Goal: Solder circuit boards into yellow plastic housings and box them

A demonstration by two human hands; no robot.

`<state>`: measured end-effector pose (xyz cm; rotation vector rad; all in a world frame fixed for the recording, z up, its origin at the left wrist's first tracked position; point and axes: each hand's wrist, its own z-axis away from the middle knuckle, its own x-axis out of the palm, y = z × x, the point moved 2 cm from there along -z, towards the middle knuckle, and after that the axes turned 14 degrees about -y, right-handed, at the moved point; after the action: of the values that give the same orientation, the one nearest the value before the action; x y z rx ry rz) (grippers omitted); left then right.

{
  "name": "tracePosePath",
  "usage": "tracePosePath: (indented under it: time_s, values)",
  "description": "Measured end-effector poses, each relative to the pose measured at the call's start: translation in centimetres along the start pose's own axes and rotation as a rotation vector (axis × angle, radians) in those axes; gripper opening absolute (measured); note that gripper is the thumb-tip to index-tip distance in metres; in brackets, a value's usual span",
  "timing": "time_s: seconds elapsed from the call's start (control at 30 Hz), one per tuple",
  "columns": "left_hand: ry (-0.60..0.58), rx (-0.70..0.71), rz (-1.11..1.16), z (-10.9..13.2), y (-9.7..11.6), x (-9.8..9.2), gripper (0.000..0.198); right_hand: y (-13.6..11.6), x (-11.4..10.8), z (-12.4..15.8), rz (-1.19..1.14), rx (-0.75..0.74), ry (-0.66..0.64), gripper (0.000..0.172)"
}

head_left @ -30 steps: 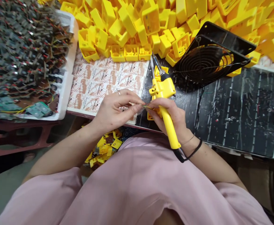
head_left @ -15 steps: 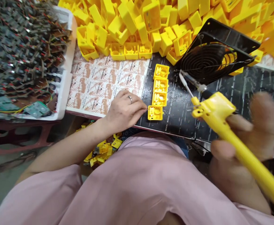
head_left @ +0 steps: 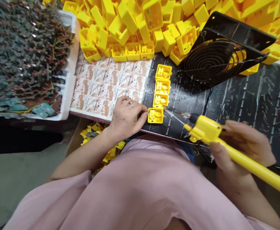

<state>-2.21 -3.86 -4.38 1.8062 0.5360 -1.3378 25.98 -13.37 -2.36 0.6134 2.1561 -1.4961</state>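
our left hand [head_left: 129, 116], frame center, pinches thumb to forefinger at the left edge of a small open yellow plastic box [head_left: 155, 115]; can't tell on what. box lies right of that nearer hand, long axis left-right. our right hand [head_left: 245, 147], lower right, grips one long yellow plastic soldering tool [head_left: 209, 130], tip near the box's upper right corner. counts: four boxes in column, one square black fan [head_left: 214, 60].

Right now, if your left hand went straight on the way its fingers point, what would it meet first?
Most likely the nearest open yellow case: the left hand is close by its edge. Whether the two touch is hard to tell from this view.
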Motion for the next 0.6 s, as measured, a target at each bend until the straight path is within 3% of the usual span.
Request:
tracePosePath:
  time_s: [0.13, 0.23, 0.5, 0.6]
  values:
    - [0.106, 0.052, -0.06, 0.1, 0.5, 0.6, 0.018, -1.7, 0.6, -1.7, 0.031, -0.256, -0.15, 0.029]
    - [0.144, 0.061, -0.073, 0.1, 0.6, 1.0, 0.018, -1.8, 1.0, -3.0, 0.112, -0.433, -0.184, 0.021]
    - [0.187, 0.091, -0.124, -0.1, 0.7, 1.2, 0.018, -2.1, 0.9, -3.5, 0.244, -0.481, -0.282, 0.028]
    - [0.186, 0.096, -0.127, -0.3, 0.7, 1.1, 0.017, -2.0, 0.3, -3.4, 0.203, -0.448, -0.328, 0.017]
